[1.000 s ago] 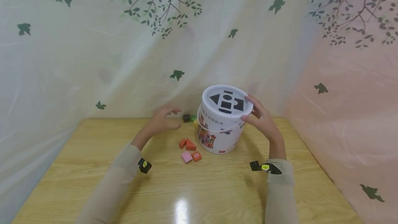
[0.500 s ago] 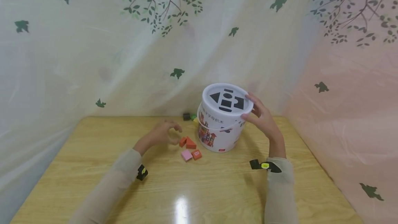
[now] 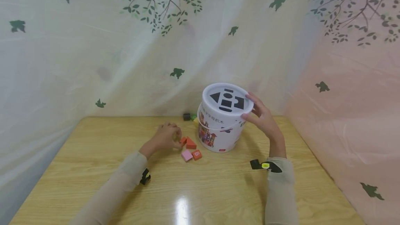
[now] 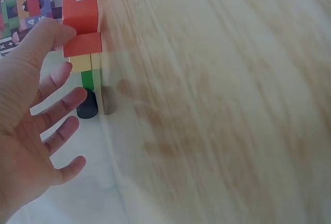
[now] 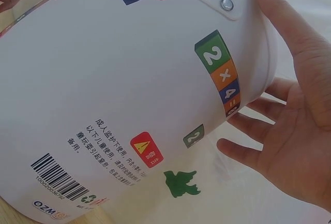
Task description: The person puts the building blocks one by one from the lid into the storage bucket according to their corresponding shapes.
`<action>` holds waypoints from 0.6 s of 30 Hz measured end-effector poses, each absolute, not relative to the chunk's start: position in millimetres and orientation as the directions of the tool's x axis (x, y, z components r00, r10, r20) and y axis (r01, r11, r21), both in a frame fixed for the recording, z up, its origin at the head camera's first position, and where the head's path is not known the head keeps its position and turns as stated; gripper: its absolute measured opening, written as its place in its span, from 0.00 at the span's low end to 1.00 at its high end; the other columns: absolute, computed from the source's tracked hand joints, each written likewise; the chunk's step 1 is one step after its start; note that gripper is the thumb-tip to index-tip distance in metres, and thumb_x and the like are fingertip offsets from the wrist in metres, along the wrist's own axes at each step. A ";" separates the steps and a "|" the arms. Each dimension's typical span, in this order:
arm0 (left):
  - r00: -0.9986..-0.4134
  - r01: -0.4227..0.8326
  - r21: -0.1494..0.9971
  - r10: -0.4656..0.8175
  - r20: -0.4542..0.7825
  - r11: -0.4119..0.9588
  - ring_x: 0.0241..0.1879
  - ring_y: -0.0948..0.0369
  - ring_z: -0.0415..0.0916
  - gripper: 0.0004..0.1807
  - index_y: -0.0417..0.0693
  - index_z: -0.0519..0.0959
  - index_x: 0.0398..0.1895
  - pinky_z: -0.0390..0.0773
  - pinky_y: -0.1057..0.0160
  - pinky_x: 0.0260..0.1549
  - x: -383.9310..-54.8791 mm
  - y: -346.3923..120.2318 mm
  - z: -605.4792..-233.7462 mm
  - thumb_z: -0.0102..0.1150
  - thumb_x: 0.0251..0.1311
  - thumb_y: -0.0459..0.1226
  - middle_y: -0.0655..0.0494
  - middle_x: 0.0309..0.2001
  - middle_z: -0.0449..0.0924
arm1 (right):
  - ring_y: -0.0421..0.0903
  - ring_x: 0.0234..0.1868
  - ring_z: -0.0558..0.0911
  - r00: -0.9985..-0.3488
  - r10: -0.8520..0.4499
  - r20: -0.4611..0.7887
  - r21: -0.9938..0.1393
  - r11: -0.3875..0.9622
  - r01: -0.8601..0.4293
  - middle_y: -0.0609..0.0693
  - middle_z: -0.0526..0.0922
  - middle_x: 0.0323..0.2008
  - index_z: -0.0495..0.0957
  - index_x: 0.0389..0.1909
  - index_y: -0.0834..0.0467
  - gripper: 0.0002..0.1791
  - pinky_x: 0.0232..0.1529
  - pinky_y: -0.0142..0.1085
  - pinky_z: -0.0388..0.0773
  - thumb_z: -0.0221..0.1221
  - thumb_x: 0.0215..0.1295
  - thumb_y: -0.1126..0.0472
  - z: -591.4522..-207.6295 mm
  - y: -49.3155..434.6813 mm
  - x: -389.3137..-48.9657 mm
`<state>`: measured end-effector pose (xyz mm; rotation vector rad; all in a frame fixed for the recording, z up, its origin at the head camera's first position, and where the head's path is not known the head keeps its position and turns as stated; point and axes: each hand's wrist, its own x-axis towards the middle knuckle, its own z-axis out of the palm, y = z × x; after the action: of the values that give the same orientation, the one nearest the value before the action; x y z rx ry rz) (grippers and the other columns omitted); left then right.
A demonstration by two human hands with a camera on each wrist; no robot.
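Note:
A white bucket [image 3: 229, 138] with printed blocks on its side stands at the table's back; its lid [image 3: 215, 108] has dark shaped holes. My right hand [image 3: 264, 119] grips the lid's rim from the right, thumb in front and fingers behind. Beside the bucket, my left hand [image 3: 164, 137] is low at a small orange-red block [image 3: 183, 140]. In the left wrist view its thumb tip overlaps the edge of that block [image 4: 83, 44], while the other fingers are bent and spread apart. Close by lie a red triangular block [image 3: 191, 144], a pink block [image 3: 187, 155] and a red block marked B [image 3: 197, 154].
Behind, near the bucket's left side, are a black block [image 3: 186, 116], a green block [image 3: 194, 117] and a yellow block [image 3: 196, 121], partly hidden. The wooden table [image 3: 200, 190] ends at a fabric backdrop [image 3: 140, 79] with printed leaves and birds.
My left hand has come down and forward from above the table's back to the small orange-red block, its fingers drawing in. My right hand stays on the bucket's rim.

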<state>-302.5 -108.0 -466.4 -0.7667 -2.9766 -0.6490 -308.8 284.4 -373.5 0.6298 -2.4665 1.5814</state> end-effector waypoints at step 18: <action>-0.890 0.444 0.430 0.441 0.112 0.786 0.48 0.51 0.72 0.15 0.51 0.82 0.36 0.71 0.41 0.55 -308.9 -113.5 -467.1 0.77 0.45 0.40 0.55 0.42 0.83 | 0.59 0.79 0.58 -0.902 -0.274 0.332 -0.841 0.348 -0.415 0.45 0.53 0.81 0.57 0.80 0.48 0.45 0.74 0.67 0.55 0.67 0.65 0.59 -373.0 285.5 -310.2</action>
<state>-308.9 -113.5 -467.1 -0.7344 -2.9639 -0.7157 -310.2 285.5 -373.0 0.6353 -2.4673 1.6004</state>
